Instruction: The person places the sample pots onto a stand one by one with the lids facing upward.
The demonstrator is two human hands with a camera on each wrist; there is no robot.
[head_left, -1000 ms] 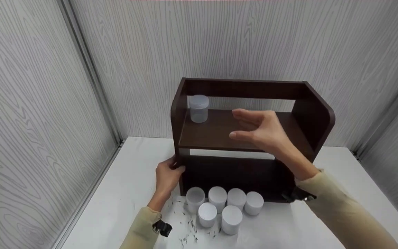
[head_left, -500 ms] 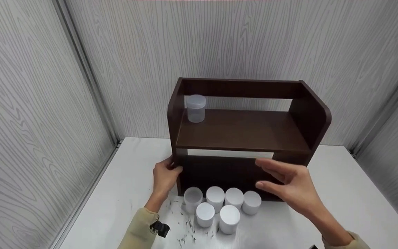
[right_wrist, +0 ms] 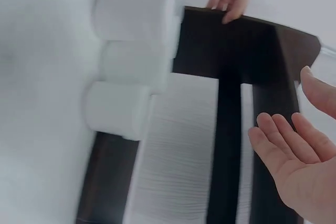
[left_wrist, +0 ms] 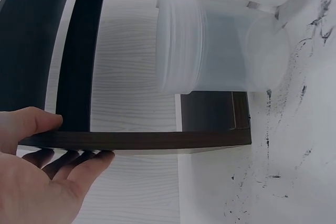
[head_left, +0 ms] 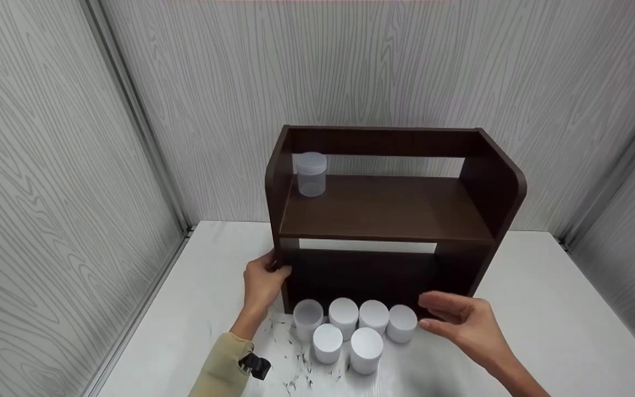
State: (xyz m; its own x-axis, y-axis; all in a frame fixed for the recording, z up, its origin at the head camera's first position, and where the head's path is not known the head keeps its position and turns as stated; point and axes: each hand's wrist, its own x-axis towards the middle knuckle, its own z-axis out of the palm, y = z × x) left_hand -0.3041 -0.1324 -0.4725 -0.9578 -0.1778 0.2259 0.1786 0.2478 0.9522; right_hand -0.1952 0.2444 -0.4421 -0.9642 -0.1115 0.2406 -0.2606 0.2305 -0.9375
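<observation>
My left hand (head_left: 262,284) grips the left side panel of a dark brown two-tier shelf (head_left: 386,209), thumb on the inner face and fingers outside, as the left wrist view shows. To the right of a row of jars, my right hand (head_left: 469,328) hovers with thumb and fingers spread, holding nothing. Nearest to it stands a small white jar (head_left: 402,324). Several more white jars (head_left: 366,350) stand close together before the shelf, with a clear jar (left_wrist: 226,45) at their left end. Another translucent lidded jar (head_left: 311,175) stands on the upper tier, at the left.
The shelf stands on a white table (head_left: 229,242) with dark smudges (head_left: 298,366) near the jars at the front left. Grey wood-patterned walls (head_left: 350,66) enclose the table at the back and both sides.
My right hand has come down from in front of the upper tier to beside the jars at the right, fingers still spread. The left hand keeps its grip on the shelf's side panel.
</observation>
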